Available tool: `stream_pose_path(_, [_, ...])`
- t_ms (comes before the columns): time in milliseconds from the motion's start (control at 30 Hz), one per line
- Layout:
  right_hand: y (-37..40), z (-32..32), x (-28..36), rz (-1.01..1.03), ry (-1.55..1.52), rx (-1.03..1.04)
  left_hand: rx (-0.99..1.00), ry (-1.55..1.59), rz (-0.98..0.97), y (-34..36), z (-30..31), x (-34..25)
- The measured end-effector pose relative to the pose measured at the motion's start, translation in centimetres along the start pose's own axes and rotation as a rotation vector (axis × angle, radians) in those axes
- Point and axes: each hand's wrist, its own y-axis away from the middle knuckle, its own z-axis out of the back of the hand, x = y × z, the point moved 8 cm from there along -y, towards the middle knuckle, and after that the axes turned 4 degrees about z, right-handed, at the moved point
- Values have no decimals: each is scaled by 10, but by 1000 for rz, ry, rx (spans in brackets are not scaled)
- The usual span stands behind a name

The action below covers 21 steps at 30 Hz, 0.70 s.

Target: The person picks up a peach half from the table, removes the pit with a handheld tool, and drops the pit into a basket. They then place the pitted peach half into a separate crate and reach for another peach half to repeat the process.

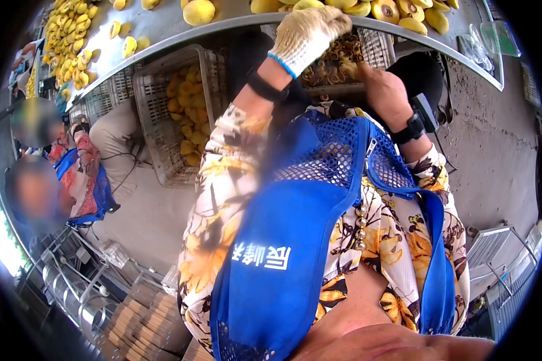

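My left hand [310, 35], in a cream knit glove with a blue cuff, reaches over the table's near rim beside yellow halved fruit [385, 11]. Its fingers are curled together, and what they hold, if anything, is hidden. Lower and to the right, my bare right hand [386, 90] is closed above a crate [376, 48] of brown and yellowish scraps [337, 63]. No object can be made out in those fingers. A dark band circles my left wrist, while a strapped box-like device [423, 113] sits on the right one.
Yellow fruit [72, 33] is heaped at the table's far left, with loose pieces along the metal table [235, 25]. A crate of yellow fruit [143, 108] stands under the table. Clear plastic [476, 51] lies at the right corner. Other people [84, 174] sit at left.
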Motion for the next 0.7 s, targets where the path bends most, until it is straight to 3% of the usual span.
stream_pose_path(33, [1, 1, -12, 15, 19, -98, -165, -68, -214, 3, 20, -21])
stream_pose_path(67, [-2, 7, -22, -128, -11, 40, -298, -102, -130, -1, 56, -34])
stream_pose_path(100, [2, 17, -27, -82, -67, -108, -428, -132, -45, -5, 88, -44])
stream_pose_path(167, [3, 25, -37, -178, -123, -141, -297, -46, 217, -17, 99, -17])
stream_pose_path(233, [5, 33, -36, -162, -200, -237, -273, -1, 342, -22, 96, 11])
stream_pose_path(367, [10, 18, -38, -213, -339, -237, 65, -461, 506, -41, 34, 57])
stream_pose_path(400, [8, 14, -28, -210, -381, -235, 35, -277, 503, -42, 23, 71])
stream_pose_path(500, [8, 10, -14, -181, -463, -185, 2, -186, 541, -51, 18, 73])
stream_pose_path(633, [7, 20, -19, -264, -501, -252, 63, -245, 472, -55, 47, 59])
stream_pose_path(667, [8, 21, -24, -307, -507, -266, -205, -191, 403, -56, 102, 14])
stream_pose_path(700, [10, 21, -29, -352, -510, -270, -345, -138, 325, -43, 134, -13])
